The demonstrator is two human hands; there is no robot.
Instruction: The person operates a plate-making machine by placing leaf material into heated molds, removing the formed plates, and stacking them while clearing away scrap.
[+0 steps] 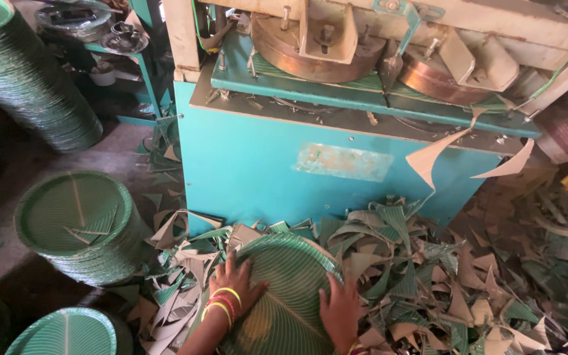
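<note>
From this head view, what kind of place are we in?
Likely a small paper-plate workshop. A teal press machine carries round metal dies, stacks of green plates stand beside it, and offcut scraps cover the floor. Left hand and right hand rest on a plate stack.

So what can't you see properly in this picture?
Head view:
- Green paper plate: near part cut off by the bottom edge; both hands cover more.
- Right hand: wrist cut off below.
- Left hand: palm hidden, pressed flat.
- Floor beneath the paper scraps: buried.
- Right corner: blurred.
</note>
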